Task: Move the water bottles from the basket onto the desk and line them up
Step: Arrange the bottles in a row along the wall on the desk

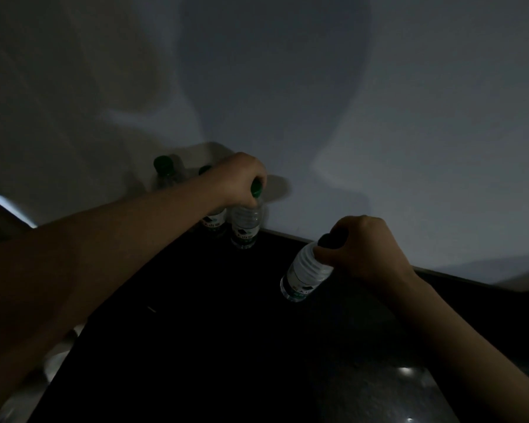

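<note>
Grips with the left hand (242,175) the green cap of an upright clear plastic water bottle (246,222), fingers curled down over the top from above. Holds with the right hand (364,248) a tilted clear plastic water bottle (304,274) by its neck, fingers wrapped round the dark cap and ribbed shoulder, base slanting down and away to the left of that hand. Hangs above the black counter (226,346), apparently clear of it; too dim to be sure.

Under the left hand, white-and-green label facing out, base at the far edge of the counter; cannot tell whether resting or just lifted. Touching or just beside it, on the forearm side, a second labelled clear bottle (213,221), partly hidden behind the left wrist. Beyond the left forearm, farther left, a third clear bottle with a green cap (163,166). Between that and the left hand, another green cap (204,170), body hidden. Well apart, the two gripped bottles. Behind both hands, a pale grey wall (379,117) with soft shadows.
</note>
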The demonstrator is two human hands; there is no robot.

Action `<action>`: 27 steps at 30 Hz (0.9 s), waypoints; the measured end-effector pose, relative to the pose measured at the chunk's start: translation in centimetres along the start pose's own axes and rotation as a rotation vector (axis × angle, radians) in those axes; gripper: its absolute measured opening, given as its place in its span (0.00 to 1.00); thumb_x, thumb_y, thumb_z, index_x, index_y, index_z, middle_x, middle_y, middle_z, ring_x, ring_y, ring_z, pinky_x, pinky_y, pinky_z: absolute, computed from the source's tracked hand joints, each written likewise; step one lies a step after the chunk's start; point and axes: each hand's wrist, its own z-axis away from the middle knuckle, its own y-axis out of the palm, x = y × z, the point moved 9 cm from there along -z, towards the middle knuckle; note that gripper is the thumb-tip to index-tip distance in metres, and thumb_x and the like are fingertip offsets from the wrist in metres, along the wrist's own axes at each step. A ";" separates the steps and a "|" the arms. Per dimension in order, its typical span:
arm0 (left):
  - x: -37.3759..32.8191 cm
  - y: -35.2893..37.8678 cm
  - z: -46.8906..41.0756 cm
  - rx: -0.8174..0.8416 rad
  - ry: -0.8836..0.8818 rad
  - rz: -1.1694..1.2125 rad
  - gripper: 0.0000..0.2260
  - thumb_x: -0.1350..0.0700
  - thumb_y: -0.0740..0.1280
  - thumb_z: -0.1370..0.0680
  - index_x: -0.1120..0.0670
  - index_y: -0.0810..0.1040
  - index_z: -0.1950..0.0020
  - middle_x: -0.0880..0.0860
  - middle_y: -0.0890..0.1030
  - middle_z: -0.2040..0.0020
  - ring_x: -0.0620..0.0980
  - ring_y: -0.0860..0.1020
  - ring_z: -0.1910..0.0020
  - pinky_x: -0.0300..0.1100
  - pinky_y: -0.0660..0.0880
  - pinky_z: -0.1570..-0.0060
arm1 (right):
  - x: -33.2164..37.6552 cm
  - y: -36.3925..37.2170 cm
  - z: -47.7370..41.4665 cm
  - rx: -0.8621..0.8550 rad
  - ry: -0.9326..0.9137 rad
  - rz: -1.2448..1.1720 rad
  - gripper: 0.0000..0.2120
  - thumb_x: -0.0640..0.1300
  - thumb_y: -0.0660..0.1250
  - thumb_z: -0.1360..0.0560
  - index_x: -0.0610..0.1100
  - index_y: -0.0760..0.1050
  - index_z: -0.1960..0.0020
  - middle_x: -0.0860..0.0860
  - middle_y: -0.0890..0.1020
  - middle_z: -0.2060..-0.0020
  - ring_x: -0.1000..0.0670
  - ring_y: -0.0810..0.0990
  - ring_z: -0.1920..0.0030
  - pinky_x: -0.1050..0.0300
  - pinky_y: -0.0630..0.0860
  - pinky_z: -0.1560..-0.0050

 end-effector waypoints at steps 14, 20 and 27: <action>1.4 0.4 -0.6 -0.035 0.007 0.026 0.12 0.62 0.74 0.35 0.60 0.82 0.52 0.57 0.82 0.53 0.54 0.78 0.55 0.41 0.71 0.58 | 1.2 1.2 -2.2 -0.008 -0.044 0.042 0.12 0.46 0.76 0.34 0.37 0.79 0.61 0.44 0.81 0.67 0.47 0.80 0.65 0.50 0.79 0.64; 2.2 0.5 -0.4 -0.049 0.007 0.031 0.11 0.61 0.74 0.35 0.58 0.81 0.54 0.56 0.81 0.55 0.53 0.77 0.57 0.41 0.73 0.57 | 1.8 1.8 -4.0 -0.008 -0.043 0.082 0.16 0.48 0.75 0.33 0.34 0.78 0.61 0.40 0.80 0.66 0.43 0.80 0.64 0.48 0.77 0.64; 3.4 1.2 0.0 -0.064 -0.053 0.095 0.09 0.61 0.73 0.33 0.55 0.81 0.54 0.51 0.79 0.58 0.51 0.77 0.57 0.40 0.72 0.60 | 2.3 2.0 -6.7 -0.059 -0.032 0.093 0.21 0.49 0.75 0.33 0.30 0.76 0.63 0.37 0.79 0.69 0.43 0.77 0.69 0.53 0.70 0.71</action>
